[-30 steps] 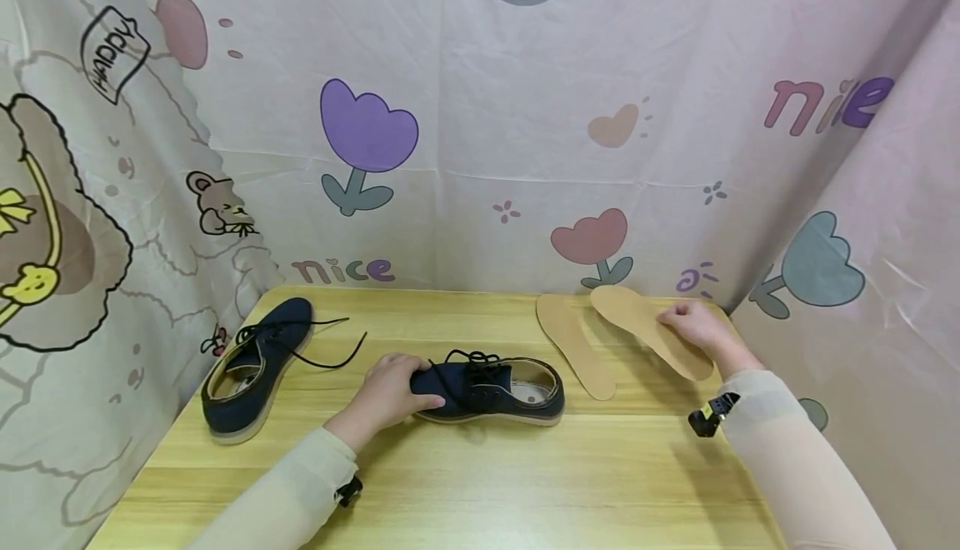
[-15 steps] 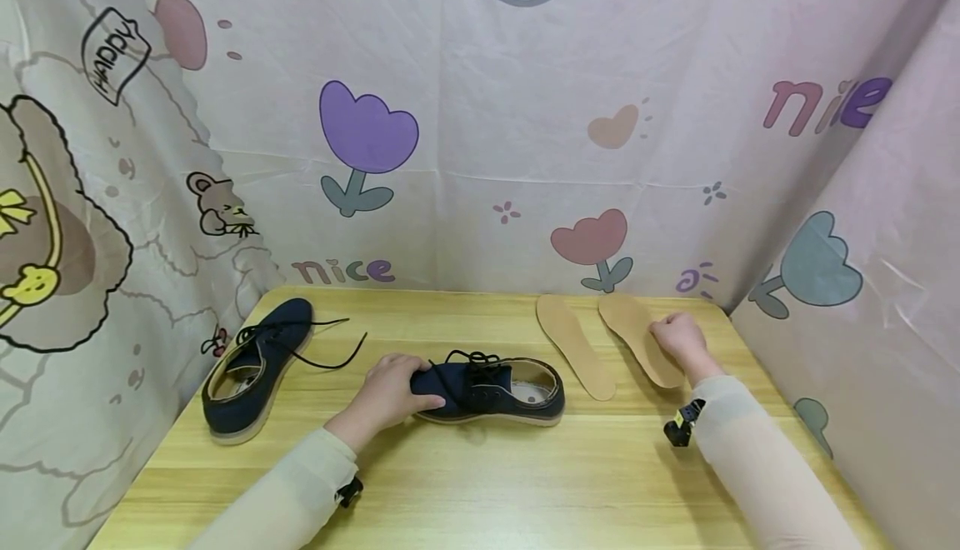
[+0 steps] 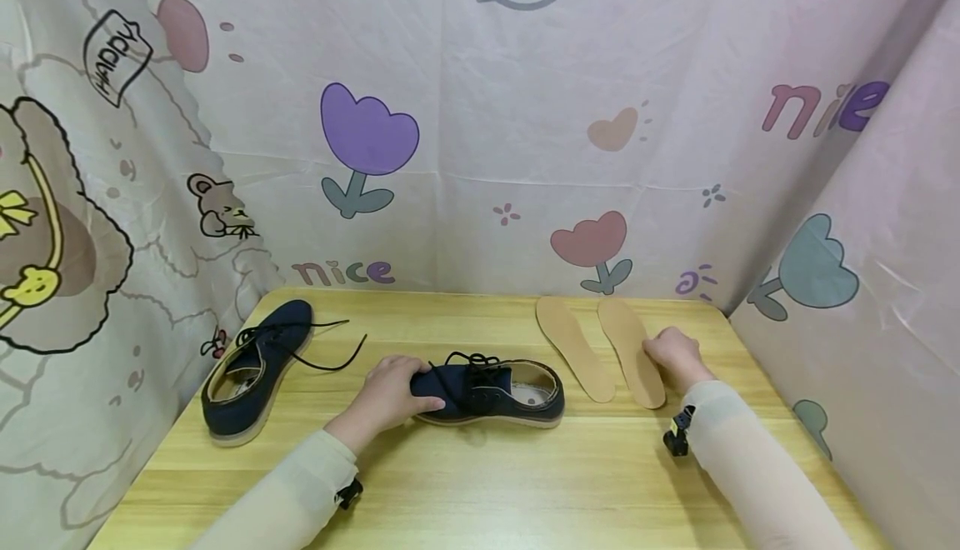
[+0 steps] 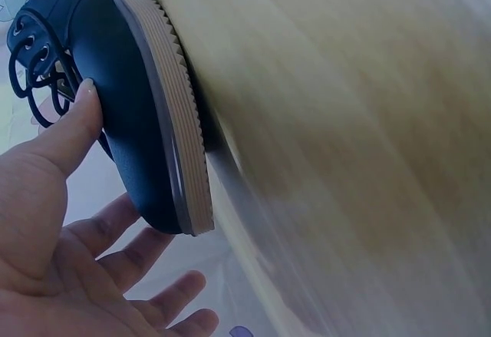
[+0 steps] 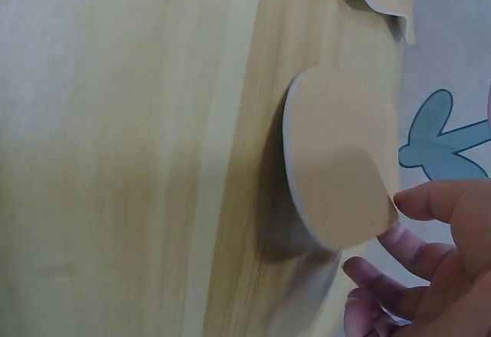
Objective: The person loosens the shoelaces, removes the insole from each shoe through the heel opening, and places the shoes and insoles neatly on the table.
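Note:
A navy lace-up shoe (image 3: 517, 404) with a pale sole lies across the middle of the table, toe to the left. My left hand (image 3: 386, 396) grips it by the toe; the left wrist view shows my thumb on the upper of the shoe (image 4: 115, 68) and fingers around the toe's far side. At the right, my right hand (image 3: 677, 354) pinches the outer edge of a tan insole (image 3: 630, 354), thumb and fingers at its rim in the right wrist view. Parallel to it, a second tan insole (image 3: 573, 350) lies between it and the shoe.
The other navy shoe (image 3: 288, 317) stands at the table's left side, its black laces (image 3: 330, 364) trailing to the right. A printed curtain (image 3: 465, 158) hangs behind and along both sides of the wooden table (image 3: 480, 492).
My right hand has moved left and slightly down, bringing its insole from a raised tilt down beside the other insole. My left hand and both shoes stay put.

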{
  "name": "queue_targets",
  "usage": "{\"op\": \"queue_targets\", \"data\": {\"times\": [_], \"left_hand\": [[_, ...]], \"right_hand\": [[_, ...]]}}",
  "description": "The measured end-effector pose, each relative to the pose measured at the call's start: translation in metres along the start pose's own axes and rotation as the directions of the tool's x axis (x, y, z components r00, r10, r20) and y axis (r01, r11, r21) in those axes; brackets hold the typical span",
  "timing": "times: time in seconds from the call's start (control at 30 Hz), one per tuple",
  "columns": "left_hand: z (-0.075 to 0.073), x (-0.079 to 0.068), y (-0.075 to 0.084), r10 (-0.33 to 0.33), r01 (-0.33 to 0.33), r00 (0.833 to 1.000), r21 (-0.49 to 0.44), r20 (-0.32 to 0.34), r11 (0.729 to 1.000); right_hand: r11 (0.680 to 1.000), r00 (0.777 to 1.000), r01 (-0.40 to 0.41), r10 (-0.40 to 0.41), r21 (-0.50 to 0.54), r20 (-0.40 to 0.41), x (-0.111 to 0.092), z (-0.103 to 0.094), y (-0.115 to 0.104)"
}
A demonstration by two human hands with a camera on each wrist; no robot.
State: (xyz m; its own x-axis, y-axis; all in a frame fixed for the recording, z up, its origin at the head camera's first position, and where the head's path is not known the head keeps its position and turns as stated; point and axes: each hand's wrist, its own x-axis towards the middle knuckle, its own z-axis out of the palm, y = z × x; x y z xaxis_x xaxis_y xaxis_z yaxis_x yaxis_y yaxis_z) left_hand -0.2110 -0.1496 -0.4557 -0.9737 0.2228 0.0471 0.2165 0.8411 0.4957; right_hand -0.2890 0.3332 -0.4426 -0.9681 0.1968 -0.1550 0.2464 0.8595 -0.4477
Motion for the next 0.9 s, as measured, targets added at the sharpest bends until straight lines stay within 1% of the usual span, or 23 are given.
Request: {"op": "queue_targets", "data": {"times": [0.1,0.23,0.43,0.57,0.7,0.77,0.9], "left_hand": [[0.0,0.001,0.0,0.001,-0.001,1.0,-0.005,-0.001,1.0],[0.001,0.001,0.0,0.003,-0.003,1.0,-0.005,0.0,1.0],[-0.001,0.001,0.001,-0.001,0.001,1.0,-0.004,-0.002,1.0],[-0.001,0.001,0.001,-0.001,0.001,1.0,-0.006,-0.001,1.0],[-0.001,0.001,0.002,-0.002,0.002,1.0,-0.007,0.003,1.0],[-0.001,0.001,0.001,-0.003,0.003,1.0,-0.006,0.005,1.0],[-0.001,0.0,0.001,-0.007,0.007,1.0,-0.008,0.003,1.0]], "right_hand": [[1.0,1.0,-0.001,0.001,-0.014,0.014,-0.003,-0.003,0.0],[0.997,0.999,0.024,-0.023,-0.067,0.027,-0.006,-0.009,-0.002],[0.988,0.996,0.06,-0.049,-0.144,0.079,-0.008,-0.02,-0.008],[0.975,0.991,0.122,-0.107,-0.186,0.086,-0.008,-0.026,-0.016],[0.971,0.983,0.178,-0.17,-0.162,0.063,-0.013,-0.03,-0.027],[0.971,0.981,0.192,-0.185,-0.14,0.062,-0.017,-0.032,-0.034],[0.964,0.972,0.232,-0.227,-0.127,0.055,-0.027,-0.032,-0.05]]}}
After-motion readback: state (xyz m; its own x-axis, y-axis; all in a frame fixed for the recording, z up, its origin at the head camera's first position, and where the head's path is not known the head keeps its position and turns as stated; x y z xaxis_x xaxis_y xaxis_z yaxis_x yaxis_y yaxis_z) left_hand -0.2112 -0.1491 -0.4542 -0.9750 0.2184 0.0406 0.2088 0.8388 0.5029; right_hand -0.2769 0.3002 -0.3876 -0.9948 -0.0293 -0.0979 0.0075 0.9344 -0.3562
